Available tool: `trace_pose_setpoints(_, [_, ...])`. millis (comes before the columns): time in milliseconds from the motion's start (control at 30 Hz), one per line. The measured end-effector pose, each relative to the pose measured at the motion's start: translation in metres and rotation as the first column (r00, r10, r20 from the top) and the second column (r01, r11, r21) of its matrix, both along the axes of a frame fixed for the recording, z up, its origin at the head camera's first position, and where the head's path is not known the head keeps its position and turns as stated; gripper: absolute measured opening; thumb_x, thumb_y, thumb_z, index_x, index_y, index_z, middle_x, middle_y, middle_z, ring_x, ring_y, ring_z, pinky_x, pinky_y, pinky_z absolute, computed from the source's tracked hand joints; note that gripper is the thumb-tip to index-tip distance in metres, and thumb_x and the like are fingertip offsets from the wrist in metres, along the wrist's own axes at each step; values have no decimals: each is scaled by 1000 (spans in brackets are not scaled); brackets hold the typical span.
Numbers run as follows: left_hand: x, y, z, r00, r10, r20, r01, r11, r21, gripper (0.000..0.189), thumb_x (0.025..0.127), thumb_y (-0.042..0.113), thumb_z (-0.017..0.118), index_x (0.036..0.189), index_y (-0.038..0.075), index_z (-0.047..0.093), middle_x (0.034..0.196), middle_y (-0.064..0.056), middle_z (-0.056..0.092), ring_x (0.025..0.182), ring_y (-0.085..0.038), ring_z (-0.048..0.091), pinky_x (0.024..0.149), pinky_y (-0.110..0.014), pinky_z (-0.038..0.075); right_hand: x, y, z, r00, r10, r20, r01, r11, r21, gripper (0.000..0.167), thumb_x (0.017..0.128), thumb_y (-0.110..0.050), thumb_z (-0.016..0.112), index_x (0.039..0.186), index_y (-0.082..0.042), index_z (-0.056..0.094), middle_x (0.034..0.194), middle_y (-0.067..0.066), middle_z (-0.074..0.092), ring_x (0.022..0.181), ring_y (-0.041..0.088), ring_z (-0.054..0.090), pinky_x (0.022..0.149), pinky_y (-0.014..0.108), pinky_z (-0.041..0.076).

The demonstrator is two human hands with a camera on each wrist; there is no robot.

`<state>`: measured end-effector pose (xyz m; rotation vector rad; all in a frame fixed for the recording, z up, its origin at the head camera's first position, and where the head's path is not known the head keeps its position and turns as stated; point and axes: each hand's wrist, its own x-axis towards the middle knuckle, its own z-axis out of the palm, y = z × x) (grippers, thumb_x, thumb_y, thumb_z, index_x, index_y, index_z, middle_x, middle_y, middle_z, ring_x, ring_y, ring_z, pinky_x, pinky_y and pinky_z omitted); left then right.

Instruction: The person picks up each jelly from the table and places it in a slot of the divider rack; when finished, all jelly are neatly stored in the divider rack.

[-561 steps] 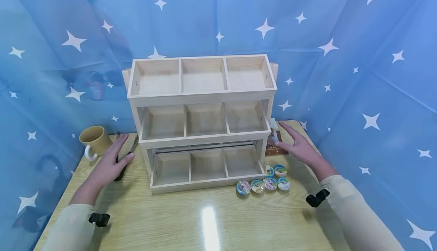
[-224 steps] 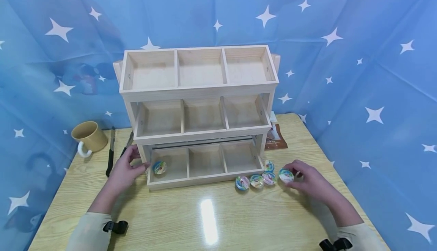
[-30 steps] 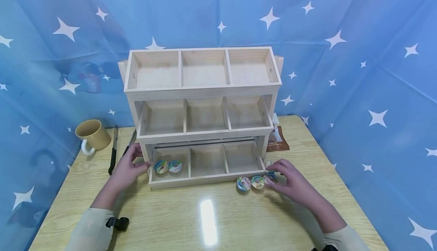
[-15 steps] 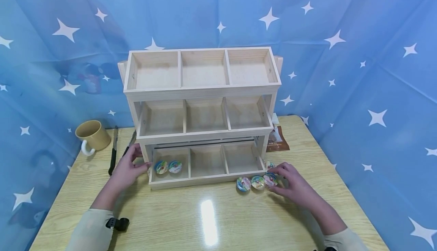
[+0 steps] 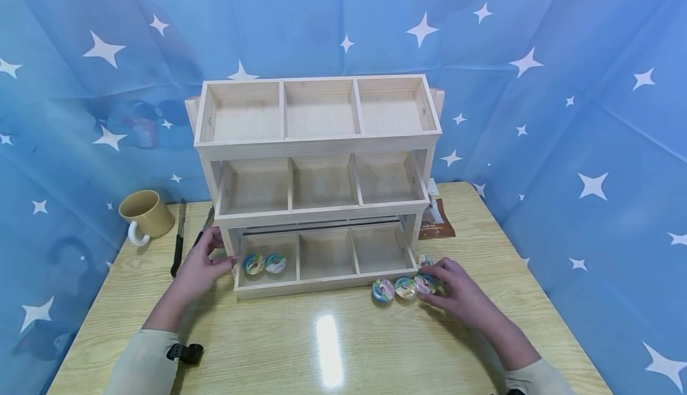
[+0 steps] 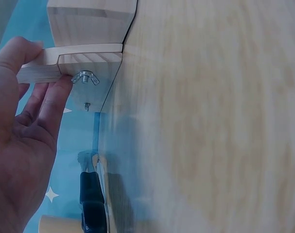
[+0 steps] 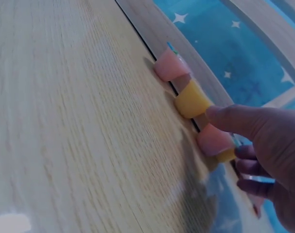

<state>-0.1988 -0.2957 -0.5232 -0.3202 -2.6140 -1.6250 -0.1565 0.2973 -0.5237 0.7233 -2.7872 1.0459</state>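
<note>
A three-tier wooden rack [image 5: 318, 149] with divided trays stands on the table. My left hand [image 5: 200, 268] grips its lower left side; in the left wrist view the thumb and fingers wrap a wooden edge [image 6: 39, 73] beside a wing nut [image 6: 85, 76]. My right hand [image 5: 463, 292] has thumb and fingers around a pink jelly cup [image 7: 213, 140] at the rack's front right corner. Next to it stand a yellow jelly cup [image 7: 192, 99] and another pink one [image 7: 170, 65]. One more cup [image 5: 424, 260] sits behind, partly hidden. Two jelly cups [image 5: 275, 262] lie in the bottom left compartment.
A tan mug [image 5: 152, 216] with a white handle stands at the left. Beside it lie a black-handled knife [image 5: 178, 249] and another dark-handled tool [image 5: 206, 221], partly hidden. A brown packet [image 5: 437, 222] lies behind the rack's right side. A starry blue curtain [image 5: 526, 108] hangs behind.
Since the first frame, two cups have moved from the table into the bottom left compartment. The left hand has taken hold of the rack. In the last second the right hand has barely shifted.
</note>
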Motion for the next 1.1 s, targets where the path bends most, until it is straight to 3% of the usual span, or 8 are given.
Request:
trace_pose_setpoints(367, [0, 0, 0, 1000, -1, -3, 1, 1000, -1, 63, 103, 4, 78, 156, 5, 45, 140, -19, 59, 124, -27, 58, 98, -27, 58, 1, -2, 3, 999, -9, 35, 8, 999, 38, 45, 86, -15, 97, 126, -14, 76, 108, -3, 58, 99, 20, 56, 80, 34, 56])
trace_pose_setpoints(767, [-1, 0, -1, 1000, -5, 0, 5, 1000, 18, 65, 103, 2, 77, 158, 5, 43, 142, -20, 58, 129, -32, 57, 100, -31, 60, 1, -2, 1, 999, -34, -19, 35, 998, 48, 45, 81, -11, 100, 118, -14, 74, 111, -5, 60, 104, 17, 60, 87, 34, 59])
trace_pose_setpoints(1100, [-1, 0, 0, 1000, -4, 5, 4, 1000, 22, 64, 102, 1, 77, 157, 3, 42, 142, -21, 57, 129, -34, 57, 100, -29, 59, 1, -1, 7, 990, -60, -125, 59, 998, -8, 47, 78, -7, 101, 117, -13, 75, 109, -7, 62, 100, 13, 56, 81, 31, 56])
